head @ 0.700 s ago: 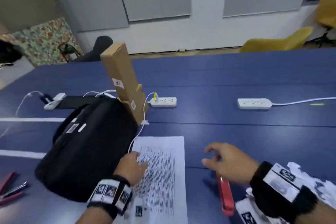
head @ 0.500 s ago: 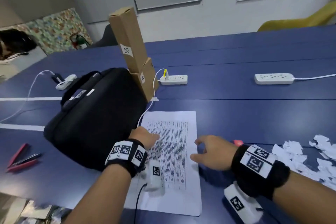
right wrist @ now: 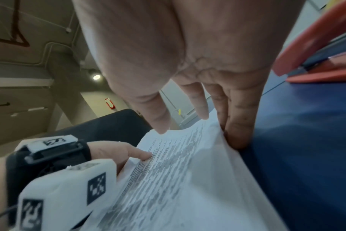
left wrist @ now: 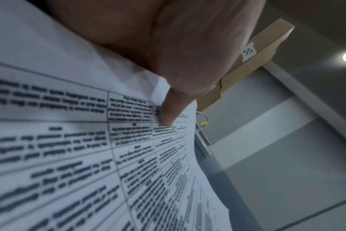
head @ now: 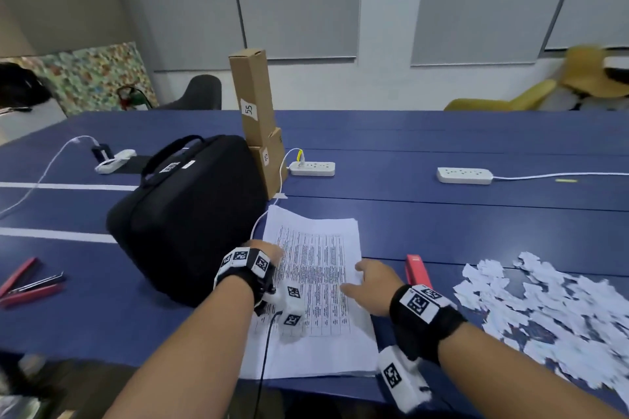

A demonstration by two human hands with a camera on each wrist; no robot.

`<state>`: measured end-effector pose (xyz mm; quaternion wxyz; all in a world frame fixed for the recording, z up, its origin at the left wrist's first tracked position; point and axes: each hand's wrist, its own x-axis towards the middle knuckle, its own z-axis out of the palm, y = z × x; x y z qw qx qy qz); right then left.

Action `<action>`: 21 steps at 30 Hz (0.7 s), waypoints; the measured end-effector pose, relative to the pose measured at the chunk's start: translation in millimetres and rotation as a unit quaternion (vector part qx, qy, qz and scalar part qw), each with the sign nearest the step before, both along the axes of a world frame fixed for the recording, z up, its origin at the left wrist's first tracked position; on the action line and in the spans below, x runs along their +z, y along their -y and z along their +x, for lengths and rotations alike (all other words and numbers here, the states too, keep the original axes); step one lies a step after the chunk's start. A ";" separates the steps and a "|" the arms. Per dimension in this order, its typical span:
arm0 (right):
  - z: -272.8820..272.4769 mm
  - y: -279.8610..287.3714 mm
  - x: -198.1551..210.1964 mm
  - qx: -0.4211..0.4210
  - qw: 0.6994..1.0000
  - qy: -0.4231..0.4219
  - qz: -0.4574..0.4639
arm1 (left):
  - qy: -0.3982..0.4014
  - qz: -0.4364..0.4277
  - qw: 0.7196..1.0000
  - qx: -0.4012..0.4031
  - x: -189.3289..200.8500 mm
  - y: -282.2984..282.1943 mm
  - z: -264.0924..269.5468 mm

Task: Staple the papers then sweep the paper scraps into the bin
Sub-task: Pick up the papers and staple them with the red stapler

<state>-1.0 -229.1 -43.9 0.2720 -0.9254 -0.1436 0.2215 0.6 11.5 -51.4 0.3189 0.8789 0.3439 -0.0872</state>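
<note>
A stack of printed papers (head: 316, 282) lies on the blue table (head: 442, 235) in front of me. My left hand (head: 263, 253) rests at the stack's left edge, its thumb (left wrist: 168, 115) pressing flat on the top sheet; its other fingers are hidden. My right hand (head: 371, 286) is at the right edge, straight fingertips (right wrist: 235, 137) pushing against the side of the papers (right wrist: 178, 179) and the thumb hovering above. A red stapler (head: 418, 270) lies free just right of that hand. Torn white paper scraps (head: 551, 309) are spread at the right.
A black bag (head: 187, 214) stands left of the papers with tall cardboard boxes (head: 253, 95) behind it. Two white power strips (head: 312, 168) (head: 464, 175) lie further back. Red pens (head: 23, 282) lie at the far left. A white cable (head: 269, 211) runs to the papers' far corner.
My right hand has left the red stapler and moved left to the papers' right edge. The left hand stays on the left edge. The head view has risen.
</note>
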 end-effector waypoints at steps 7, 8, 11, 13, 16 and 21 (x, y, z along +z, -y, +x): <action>7.0 11.8 -9.5 -0.055 0.994 -0.018 0.096 | 0.240 -0.095 0.966 0.038 -8.6 11.3 -21.7; 8.3 13.9 -8.2 -0.073 0.989 -0.024 0.126 | 0.289 -0.110 0.951 0.017 -0.2 13.7 -30.0; 4.0 19.9 8.9 -0.131 0.965 -0.010 0.229 | 0.419 -0.184 0.889 -0.027 31.6 23.1 -58.3; 0.1 24.5 24.2 -0.143 0.929 0.010 0.342 | 0.482 -0.227 0.845 -0.053 55.5 31.3 -74.4; -1.5 29.5 47.3 -0.145 0.866 0.058 0.475 | 0.542 -0.250 0.799 -0.077 88.9 44.2 -86.7; -0.1 38.5 65.6 -0.095 0.787 0.146 0.592 | 0.616 -0.269 0.739 -0.045 98.5 55.9 -83.4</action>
